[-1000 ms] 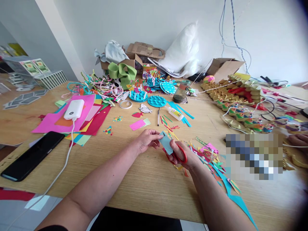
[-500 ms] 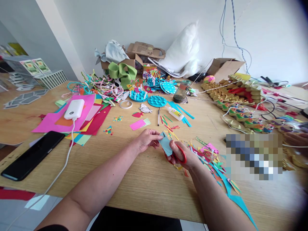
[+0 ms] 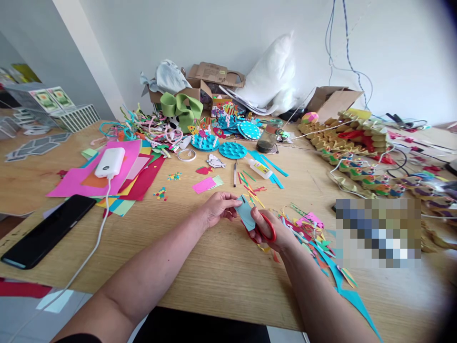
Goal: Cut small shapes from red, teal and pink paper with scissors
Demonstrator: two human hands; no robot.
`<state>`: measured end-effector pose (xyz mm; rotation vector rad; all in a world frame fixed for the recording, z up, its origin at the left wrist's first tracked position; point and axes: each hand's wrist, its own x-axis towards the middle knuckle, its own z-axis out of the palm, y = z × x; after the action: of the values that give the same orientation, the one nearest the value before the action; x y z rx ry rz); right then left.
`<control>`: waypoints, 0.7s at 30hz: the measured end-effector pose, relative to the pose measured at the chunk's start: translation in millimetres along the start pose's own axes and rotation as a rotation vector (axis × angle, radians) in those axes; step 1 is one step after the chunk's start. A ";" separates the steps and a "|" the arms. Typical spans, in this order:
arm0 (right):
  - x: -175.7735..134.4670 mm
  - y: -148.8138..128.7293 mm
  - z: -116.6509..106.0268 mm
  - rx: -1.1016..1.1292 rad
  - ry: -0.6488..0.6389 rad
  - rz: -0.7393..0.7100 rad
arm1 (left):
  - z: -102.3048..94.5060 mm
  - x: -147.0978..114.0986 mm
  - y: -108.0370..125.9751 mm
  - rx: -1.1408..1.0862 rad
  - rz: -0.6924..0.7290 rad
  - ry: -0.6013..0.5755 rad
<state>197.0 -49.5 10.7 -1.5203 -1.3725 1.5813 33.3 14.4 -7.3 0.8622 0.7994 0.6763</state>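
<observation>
My left hand point(image 3: 220, 209) pinches the upper left edge of a small light-blue piece of paper point(image 3: 245, 213), which has a drawn line on it. In my right hand point(image 3: 273, 231) are red-handled scissors point(image 3: 268, 227), fingers closed round the loops. The scissors are against the paper, and most of their blades are hidden by it. Both hands are just above the table, close together. Beyond them lie thin paper strips point(image 3: 255, 193) and a pink paper rectangle point(image 3: 204, 185).
Paper scraps point(image 3: 321, 243) are heaped right of my right hand. A glue bottle point(image 3: 260, 168), a pen point(image 3: 234, 175) and blue discs point(image 3: 233, 150) lie farther back. Leftward are coloured sheets point(image 3: 78, 176), a white power bank point(image 3: 110, 162) with a cable, and a black phone point(image 3: 48, 231). Painted egg cartons point(image 3: 371, 174) stand right.
My hands, the paper and the scissors are almost where they were, with only a slight shift at the scissors and paper. At the far right, another person's hand is no longer visible.
</observation>
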 end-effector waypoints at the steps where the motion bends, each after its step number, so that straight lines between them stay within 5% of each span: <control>1: 0.1 0.3 -0.2 -0.006 0.000 0.000 | 0.1 0.1 -0.3 -0.001 0.003 0.001; 21: -1.2 -2.2 -0.1 -0.035 0.006 0.001 | -0.6 0.4 -0.5 0.041 0.016 0.005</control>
<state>196.8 -49.8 13.2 -1.5447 -1.4032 1.5598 33.2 14.7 -8.1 0.9056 0.8143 0.6788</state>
